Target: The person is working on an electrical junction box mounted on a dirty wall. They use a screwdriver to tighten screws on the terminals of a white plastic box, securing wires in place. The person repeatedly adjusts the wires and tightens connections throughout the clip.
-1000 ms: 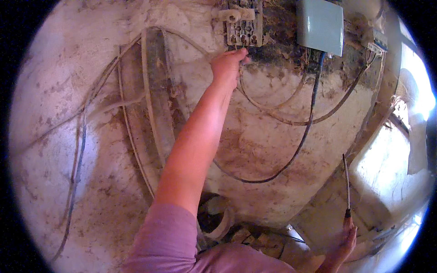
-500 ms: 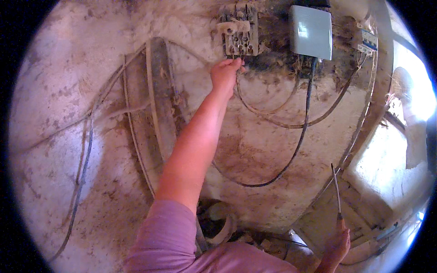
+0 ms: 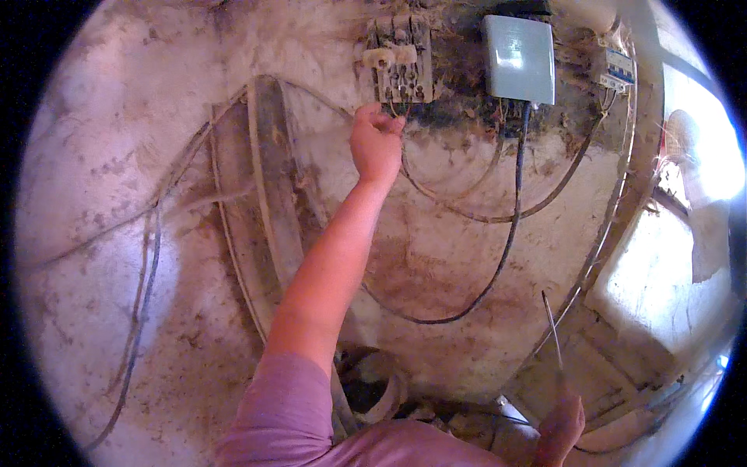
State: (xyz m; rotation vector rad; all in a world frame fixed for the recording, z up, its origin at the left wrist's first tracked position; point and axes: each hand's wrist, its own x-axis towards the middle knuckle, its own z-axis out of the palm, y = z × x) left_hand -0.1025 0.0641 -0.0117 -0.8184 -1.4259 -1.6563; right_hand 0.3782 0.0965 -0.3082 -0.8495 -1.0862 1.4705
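My left hand (image 3: 377, 148) is raised to the lower edge of a dusty terminal block (image 3: 421, 70) on the wall. Its thumb and forefinger are closed around a thin wire (image 3: 393, 110) that comes out of the block's underside; the fingers partly hide the wire. Exposed screws and a pale cross-piece (image 3: 401, 54) show on the block's front. Low on the right, my right hand (image 3: 563, 430) is wrapped round a screwdriver (image 3: 552, 327). Its long shaft points upward, well apart from the block, and the handle is mostly hidden.
A grey box (image 3: 520, 62) with a black cable (image 3: 515, 218) hanging in a loop is to the right of the block. Farther right sits a small circuit breaker (image 3: 617, 68). Loose cables (image 3: 140, 311) hang at left, near a long upright board (image 3: 274, 156).
My left hand has shifted slightly down at the block, its fingers more spread around the wire. My right hand and the screwdriver have moved a little left and lower.
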